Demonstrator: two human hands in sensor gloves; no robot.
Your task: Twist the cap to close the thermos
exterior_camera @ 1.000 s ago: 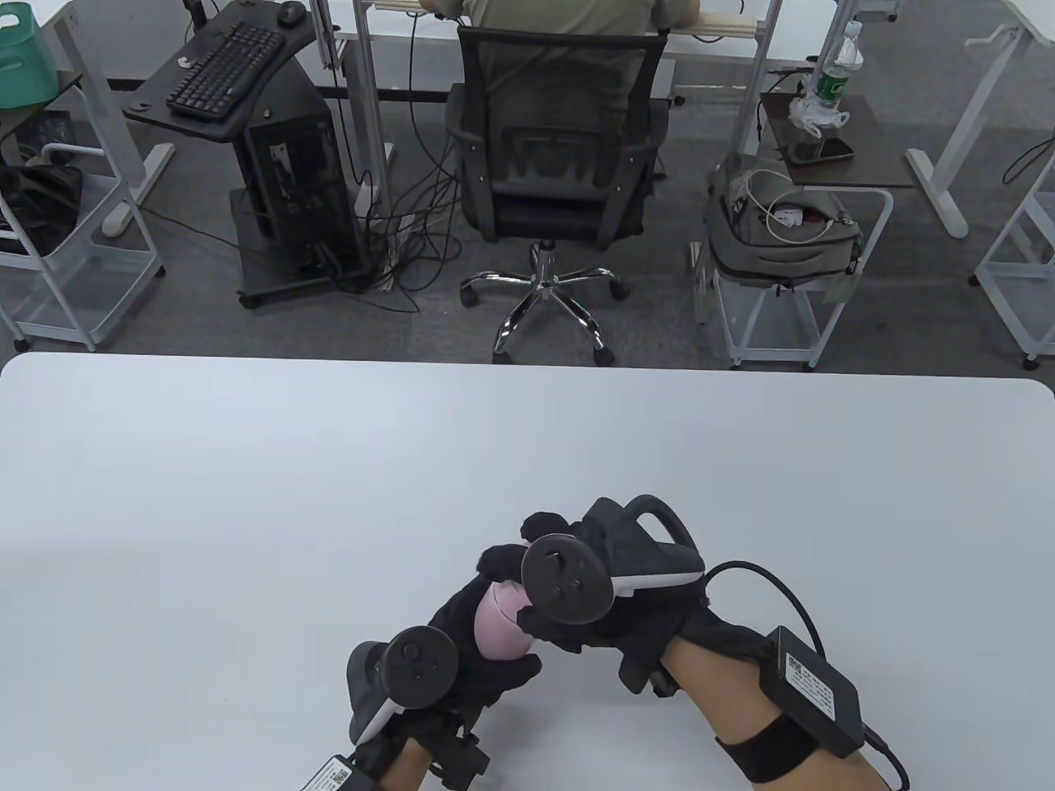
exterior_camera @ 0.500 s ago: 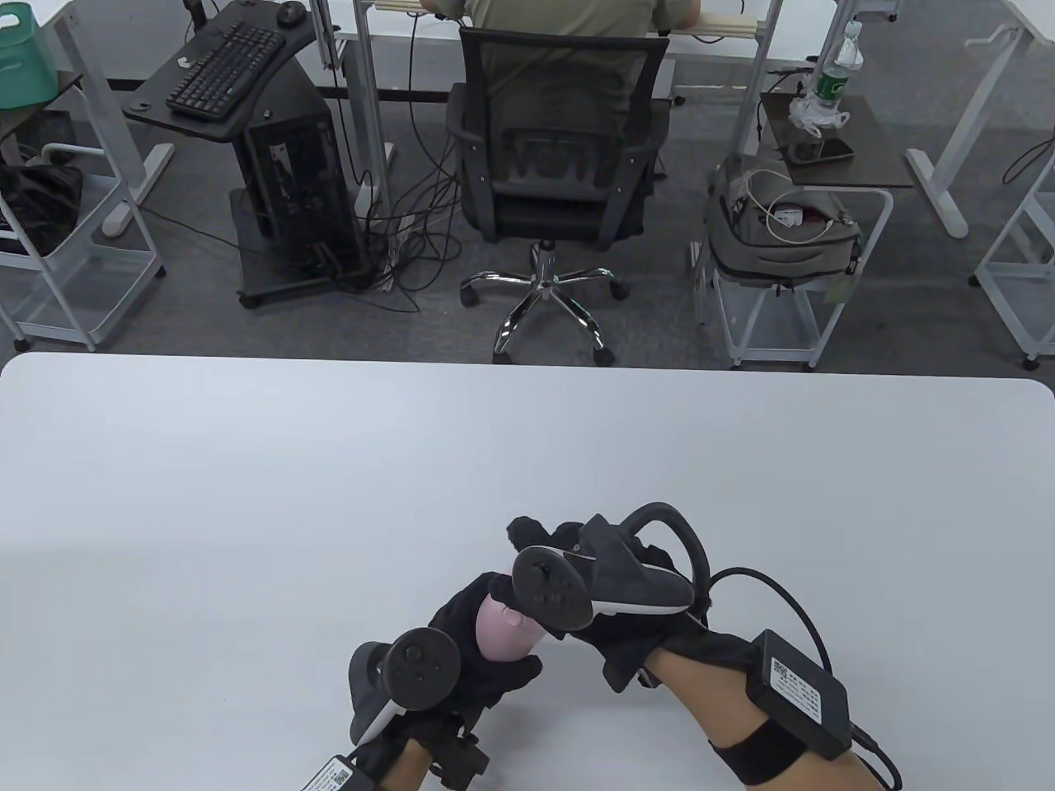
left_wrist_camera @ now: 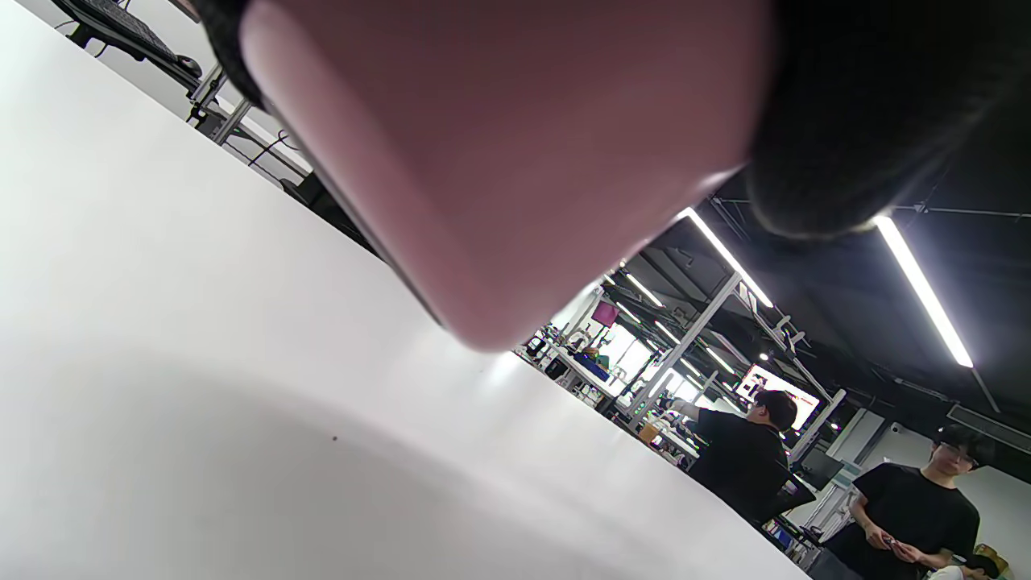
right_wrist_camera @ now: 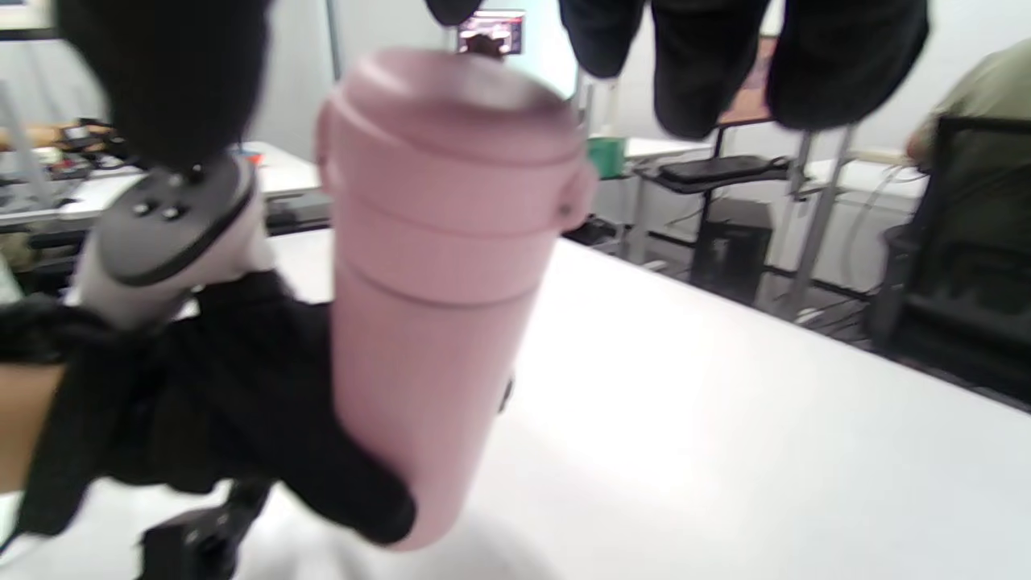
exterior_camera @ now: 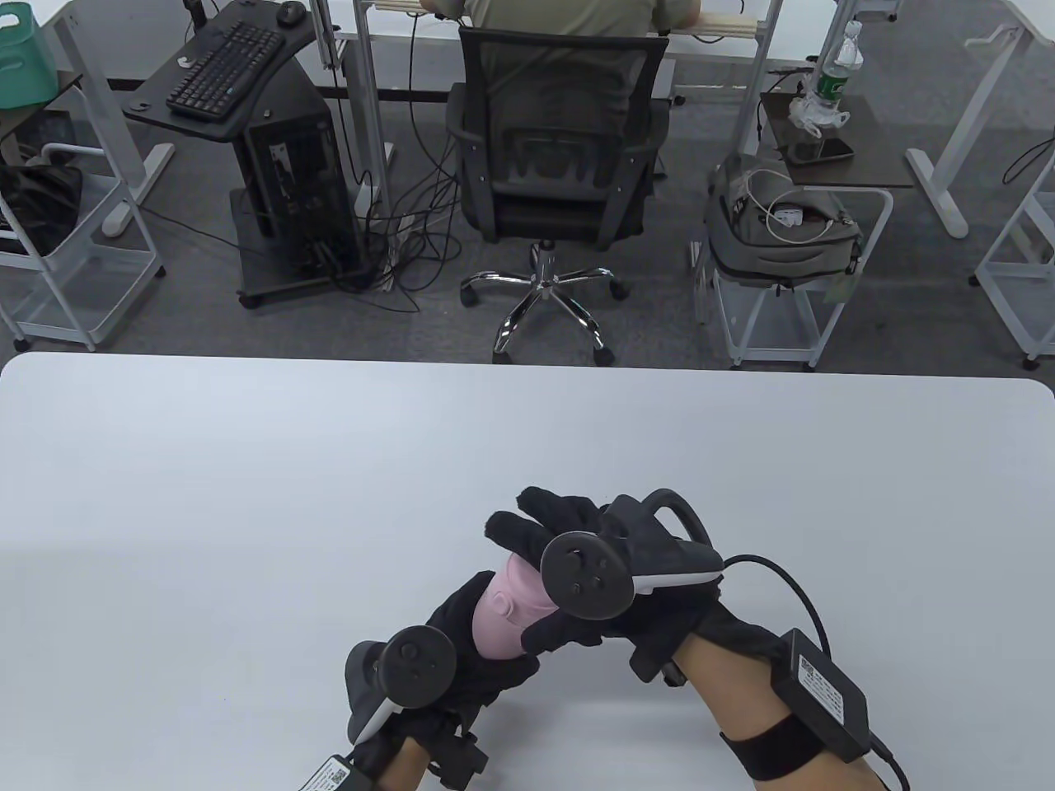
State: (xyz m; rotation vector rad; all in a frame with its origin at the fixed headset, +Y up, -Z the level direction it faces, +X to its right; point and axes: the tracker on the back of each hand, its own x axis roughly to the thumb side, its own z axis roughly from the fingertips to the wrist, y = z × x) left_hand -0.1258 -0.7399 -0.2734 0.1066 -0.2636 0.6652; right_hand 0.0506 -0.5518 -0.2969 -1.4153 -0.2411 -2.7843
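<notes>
The thermos point(exterior_camera: 501, 614) is held just above the table point(exterior_camera: 247, 494), tilted, near the front edge at the middle. It is gripped around its body by the left hand point(exterior_camera: 461, 651), whose fingers are wrapped round the pink wall in the right wrist view. The cap point(right_wrist_camera: 451, 129) is seated on the body there, with no gap plain between them; how far it is screwed home cannot be told.

Compared with half a second ago, the right hand point(exterior_camera: 593, 593) has been lifted off the cap: then its fingers were curled down over the top, and now they are spread and raised, with the fingertips point(right_wrist_camera: 701, 72) hanging clear above and beyond the cap. The right hand is thus open and holds nothing. This is judged to be a release between turns, for a fresh grip, or else the end of the twisting.

Wide bare table is left on both sides and ahead of the hands, so there is room to set the thermos down. The near edge lies close under the wrists, and a slip toward it would be the likelier risk.
</notes>
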